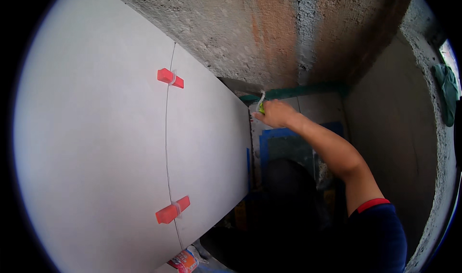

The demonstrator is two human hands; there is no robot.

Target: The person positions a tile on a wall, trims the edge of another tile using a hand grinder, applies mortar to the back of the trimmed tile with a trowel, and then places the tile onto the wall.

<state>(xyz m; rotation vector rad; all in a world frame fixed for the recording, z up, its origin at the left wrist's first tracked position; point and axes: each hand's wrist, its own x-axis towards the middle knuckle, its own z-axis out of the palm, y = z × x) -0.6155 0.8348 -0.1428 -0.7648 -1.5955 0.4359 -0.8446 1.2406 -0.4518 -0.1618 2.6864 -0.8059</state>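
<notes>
Just right of the white panel point(106, 138), the right hand's point(277, 113) fingers clamp a yellow-green tool point(261, 108); a rough wall point(216, 27) rises behind the panel, pale tiles point(320, 107) right of it.

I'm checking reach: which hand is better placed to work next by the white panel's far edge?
Probably the right hand, holding a yellow-green object near that panel; the left hand is out of view.

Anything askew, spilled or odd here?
Mildly askew: across the white tile seam, the upper red wedge slopes down to the right, the lower red wedge slopes up; fisheye bending may contribute. A green cloth hangs beside the rough wall edge at right. No spill shows; the lower middle is too dark to check.
</notes>
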